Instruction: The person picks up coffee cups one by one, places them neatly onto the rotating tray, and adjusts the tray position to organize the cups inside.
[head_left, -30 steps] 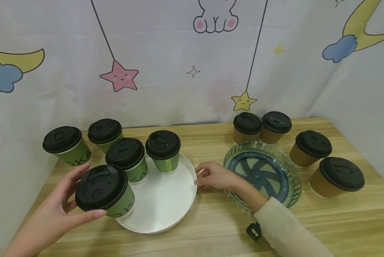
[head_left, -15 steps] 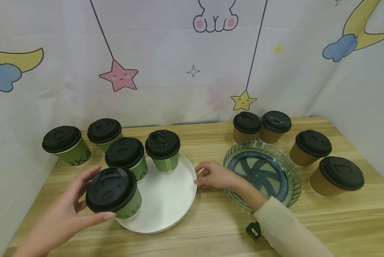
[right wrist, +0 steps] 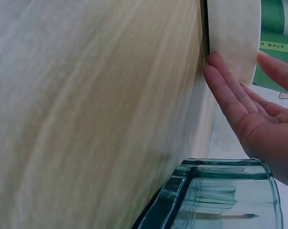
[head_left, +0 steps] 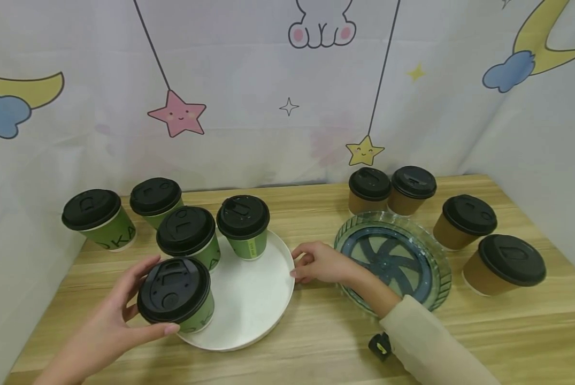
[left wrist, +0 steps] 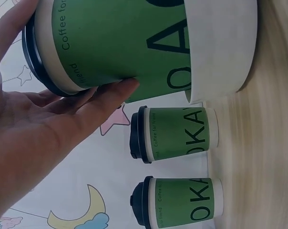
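Green in the head view, the cup (head_left: 175, 293) sits in our left hand (head_left: 113, 321), fingers curved, at the near-left edge of the plate (head_left: 253, 302). Left wrist: we grip across its lid (left wrist: 34, 58). Right wrist: our right hand (right wrist: 265, 126) pinches the plate's side.
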Action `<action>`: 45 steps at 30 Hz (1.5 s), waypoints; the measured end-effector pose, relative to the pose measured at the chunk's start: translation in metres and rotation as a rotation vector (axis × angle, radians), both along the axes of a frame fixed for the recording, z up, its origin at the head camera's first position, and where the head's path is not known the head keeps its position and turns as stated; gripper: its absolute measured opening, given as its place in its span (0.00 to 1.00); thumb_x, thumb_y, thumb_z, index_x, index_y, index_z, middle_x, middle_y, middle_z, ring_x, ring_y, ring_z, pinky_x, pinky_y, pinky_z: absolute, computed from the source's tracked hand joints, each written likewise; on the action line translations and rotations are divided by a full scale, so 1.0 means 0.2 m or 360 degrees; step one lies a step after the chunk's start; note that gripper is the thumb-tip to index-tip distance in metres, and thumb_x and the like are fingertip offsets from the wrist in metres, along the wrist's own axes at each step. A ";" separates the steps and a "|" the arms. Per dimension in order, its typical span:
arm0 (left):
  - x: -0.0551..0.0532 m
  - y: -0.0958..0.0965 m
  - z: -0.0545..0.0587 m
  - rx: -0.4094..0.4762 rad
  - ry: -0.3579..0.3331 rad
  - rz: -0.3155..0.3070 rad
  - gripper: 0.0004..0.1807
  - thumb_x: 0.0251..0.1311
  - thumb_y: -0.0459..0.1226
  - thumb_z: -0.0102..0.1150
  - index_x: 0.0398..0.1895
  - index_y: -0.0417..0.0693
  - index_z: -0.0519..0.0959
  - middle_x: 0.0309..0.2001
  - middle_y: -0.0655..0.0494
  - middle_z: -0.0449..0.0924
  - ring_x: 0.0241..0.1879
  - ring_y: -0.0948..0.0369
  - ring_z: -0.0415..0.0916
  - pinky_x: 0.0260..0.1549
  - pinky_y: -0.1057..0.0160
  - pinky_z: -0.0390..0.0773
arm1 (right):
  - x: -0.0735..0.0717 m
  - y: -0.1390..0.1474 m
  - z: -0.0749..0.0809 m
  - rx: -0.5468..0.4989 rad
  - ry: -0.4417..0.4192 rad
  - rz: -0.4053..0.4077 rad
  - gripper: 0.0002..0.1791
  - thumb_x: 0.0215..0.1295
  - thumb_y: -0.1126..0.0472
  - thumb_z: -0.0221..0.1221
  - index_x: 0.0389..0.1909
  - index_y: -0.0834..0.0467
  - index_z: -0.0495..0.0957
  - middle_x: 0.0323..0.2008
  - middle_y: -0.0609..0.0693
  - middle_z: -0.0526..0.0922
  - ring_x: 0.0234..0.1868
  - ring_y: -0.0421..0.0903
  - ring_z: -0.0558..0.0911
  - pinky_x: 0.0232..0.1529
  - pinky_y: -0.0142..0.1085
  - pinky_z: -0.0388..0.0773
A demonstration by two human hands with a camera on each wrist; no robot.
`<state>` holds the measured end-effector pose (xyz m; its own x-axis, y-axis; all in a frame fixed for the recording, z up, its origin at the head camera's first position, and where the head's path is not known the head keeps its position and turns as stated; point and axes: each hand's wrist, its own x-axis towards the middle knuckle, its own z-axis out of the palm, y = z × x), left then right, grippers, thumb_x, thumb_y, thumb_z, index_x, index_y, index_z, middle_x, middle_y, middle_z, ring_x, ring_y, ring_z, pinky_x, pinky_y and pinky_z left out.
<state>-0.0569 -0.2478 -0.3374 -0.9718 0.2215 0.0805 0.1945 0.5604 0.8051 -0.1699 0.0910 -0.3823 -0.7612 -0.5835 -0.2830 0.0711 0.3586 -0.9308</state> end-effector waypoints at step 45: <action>-0.02 -0.14 -0.01 0.0114 0.0093 -0.0019 0.47 0.52 0.21 0.57 0.71 0.54 0.46 0.64 0.66 0.53 0.56 0.79 0.58 0.41 0.83 0.68 | -0.07 -0.08 0.03 0.0210 0.0249 -0.0185 0.18 0.60 0.71 0.55 0.52 0.68 0.71 0.37 0.58 0.78 0.38 0.48 0.80 0.36 0.35 0.79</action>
